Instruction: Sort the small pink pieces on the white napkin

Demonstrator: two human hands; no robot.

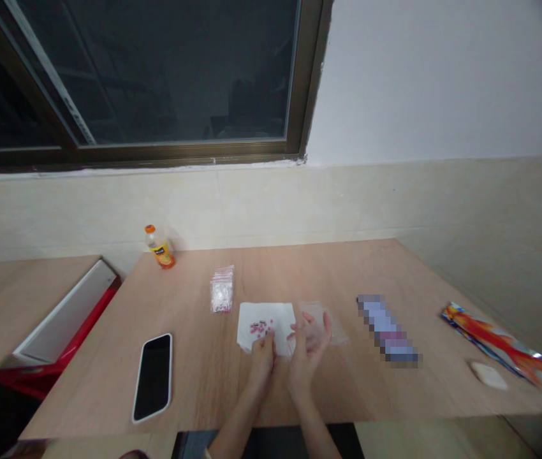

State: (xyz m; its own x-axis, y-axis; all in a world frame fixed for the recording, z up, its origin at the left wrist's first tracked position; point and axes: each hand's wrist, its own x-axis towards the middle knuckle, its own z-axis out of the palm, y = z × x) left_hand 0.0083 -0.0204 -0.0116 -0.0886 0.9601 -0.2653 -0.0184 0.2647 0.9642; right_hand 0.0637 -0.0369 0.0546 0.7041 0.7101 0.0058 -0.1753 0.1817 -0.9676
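Pink beads (259, 328): on paper napkin (278, 313), at my left grip (262, 358), fingertips pinched, contents unclear.
Right grip (307, 350): lightly closed on clear bag (329, 326), just right of the beads.

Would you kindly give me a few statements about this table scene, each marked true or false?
1. The phone lies screen-up on the table, to the left of both hands. True.
2. The bottle has a blue cap. False: the cap is orange.
3. The small pink pieces lie on the white paper sheet. True.
4. The right hand rests on the phone. False: it is at the clear plastic bag, well away from the phone.
5. The left hand is raised high above the table. False: it is low, with its fingers at the near edge of the white paper sheet.
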